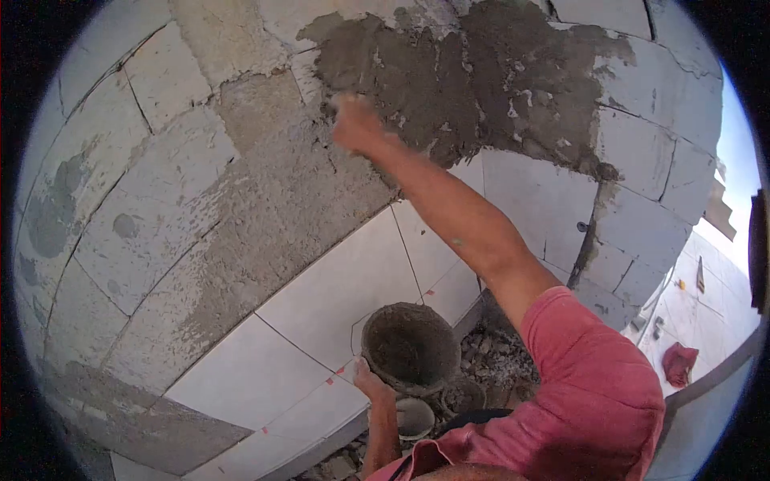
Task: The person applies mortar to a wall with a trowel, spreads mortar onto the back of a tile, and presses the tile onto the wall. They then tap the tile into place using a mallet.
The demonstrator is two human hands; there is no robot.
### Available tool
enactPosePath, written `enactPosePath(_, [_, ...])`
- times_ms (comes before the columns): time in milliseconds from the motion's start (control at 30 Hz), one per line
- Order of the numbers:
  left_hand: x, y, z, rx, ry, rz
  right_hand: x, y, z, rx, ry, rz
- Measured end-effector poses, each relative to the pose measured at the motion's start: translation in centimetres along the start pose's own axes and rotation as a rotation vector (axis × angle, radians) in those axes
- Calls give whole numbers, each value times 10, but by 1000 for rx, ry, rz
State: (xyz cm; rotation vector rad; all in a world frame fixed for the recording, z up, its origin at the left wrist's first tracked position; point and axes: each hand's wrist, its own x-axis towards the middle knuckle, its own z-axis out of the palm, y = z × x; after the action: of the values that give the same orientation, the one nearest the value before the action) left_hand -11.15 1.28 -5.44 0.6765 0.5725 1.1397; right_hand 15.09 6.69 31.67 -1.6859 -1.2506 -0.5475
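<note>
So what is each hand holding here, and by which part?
The left hand grips the mortar bucket by its rim. The right hand is pressed against the wet mortar on the wall; whether its fingers hold a tool cannot be told.

Right arm extended up and forward, nearly straight, red sleeve at the shoulder. Right hand [355, 122] raised, fingers closed, back of hand toward camera. Left forearm low and upright, bent at the elbow; left hand [370, 377] curled in a grip.
</note>
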Motion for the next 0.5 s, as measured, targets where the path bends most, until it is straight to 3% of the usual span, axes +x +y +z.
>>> enactPosePath(33, [4,-1,4,-19,-37,-9,2,-6,5,-255,-99,-76])
enactPosePath(100, [9,-8,5,-29,-67,-31,-31,-5,21,-236,-109,-108])
enactPosePath(167, [21,-20,2,170,-18,14,-56,11,31,-215,-118,-125])
enactPosePath(233, [11,-10,14,92,-40,-33,-73,35,31,60,157,-382])
enactPosePath(267, [8,-8,18,2,-53,-73,-72,44,32,56,150,-376])
enactPosePath(333, [8,-12,10,-17,-94,-64,-66,62,36,54,219,-41])
enactPosePath(367, [6,-7,15,-35,-150,-40,-63,55,36,55,209,-33])
enactPosePath(433, [1,1,27,-58,-83,-110,-62,38,44,-167,-232,115])
enactPosePath(467, [-5,2,36,-91,-19,-181,-73,39,50,-170,-247,144])
enactPosePath(500, [2,-9,31,15,-39,-128,-89,41,54,-212,-225,-20])
